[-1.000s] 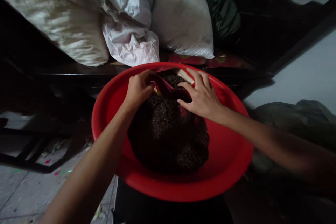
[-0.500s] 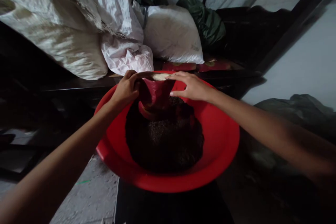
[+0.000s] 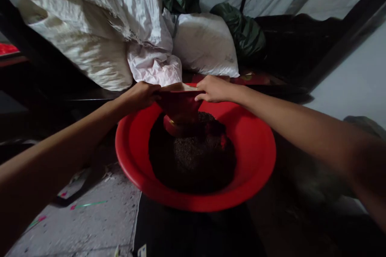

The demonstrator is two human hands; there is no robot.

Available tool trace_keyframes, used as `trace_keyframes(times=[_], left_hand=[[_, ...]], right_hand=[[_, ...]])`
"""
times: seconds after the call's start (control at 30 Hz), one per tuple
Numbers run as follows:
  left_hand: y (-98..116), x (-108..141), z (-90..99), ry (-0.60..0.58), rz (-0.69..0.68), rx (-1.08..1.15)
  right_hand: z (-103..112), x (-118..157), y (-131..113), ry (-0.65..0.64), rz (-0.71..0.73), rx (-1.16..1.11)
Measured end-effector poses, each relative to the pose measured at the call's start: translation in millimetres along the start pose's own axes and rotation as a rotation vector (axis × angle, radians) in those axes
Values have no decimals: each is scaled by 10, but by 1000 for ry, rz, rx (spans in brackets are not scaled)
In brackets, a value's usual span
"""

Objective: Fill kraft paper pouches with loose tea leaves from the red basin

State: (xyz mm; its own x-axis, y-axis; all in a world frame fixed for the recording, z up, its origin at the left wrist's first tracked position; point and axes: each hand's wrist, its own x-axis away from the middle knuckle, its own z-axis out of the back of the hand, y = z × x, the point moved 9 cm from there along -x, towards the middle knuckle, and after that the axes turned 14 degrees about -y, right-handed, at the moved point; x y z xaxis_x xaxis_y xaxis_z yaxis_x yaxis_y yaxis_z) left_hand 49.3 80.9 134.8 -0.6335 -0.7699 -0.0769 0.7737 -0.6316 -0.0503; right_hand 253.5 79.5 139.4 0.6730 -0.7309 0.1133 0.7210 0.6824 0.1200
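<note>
Pouch of dark-red material (image 3: 180, 104), stretched between two bare hands above the far part of a round red basin (image 3: 196, 203). Left hand (image 3: 146, 93): fingers closed on the pouch's upper left corner. Right hand (image 3: 211, 89): thumb below and fingers above, pinching the upper right corner. A pale strip (image 3: 179, 87) shows along the top edge, between the two grips. The pouch narrows downward to a curled lower end, which overlaps the dark granular heap (image 3: 187, 156) in the basin; whether the two touch cannot be told. Small red patches show at the right of the heap, too dim to identify. Beyond the basin, a dark bench (image 3: 90, 96) carries, from left to right, a large cream sack (image 3: 81, 48), a crumpled pale bag (image 3: 155, 68), a full white sack (image 3: 206, 44) and a dark-green bag (image 3: 244, 34). Flat red packets (image 3: 261, 79) lie near the bench's front. Lower left, a thin green stick (image 3: 90, 204) with a pink end lies on the grey floor (image 3: 93, 229).
</note>
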Motion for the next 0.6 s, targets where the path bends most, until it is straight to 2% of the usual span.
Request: trace_keyframes(times=[0.1,0.2,0.3,0.37,0.5,0.6], left_hand=[[36,72,-3,0,24,-36],[83,31,3,-62,73,-88],[139,-95,-39,-181,63,-117],[183,-169,-85,-216,18,-90],[158,-242,-82,-73,31,-19],[184,-252,-99,-18,25,-54]], right_hand=[[-80,49,46,71,-34,-26],[-63,76,28,146,-104,-29],[-36,23,-32,109,-155,9],[-40,-19,-56,80,-151,41],[-90,-22,28,115,-121,64],[-133,25,137,125,-126,76]])
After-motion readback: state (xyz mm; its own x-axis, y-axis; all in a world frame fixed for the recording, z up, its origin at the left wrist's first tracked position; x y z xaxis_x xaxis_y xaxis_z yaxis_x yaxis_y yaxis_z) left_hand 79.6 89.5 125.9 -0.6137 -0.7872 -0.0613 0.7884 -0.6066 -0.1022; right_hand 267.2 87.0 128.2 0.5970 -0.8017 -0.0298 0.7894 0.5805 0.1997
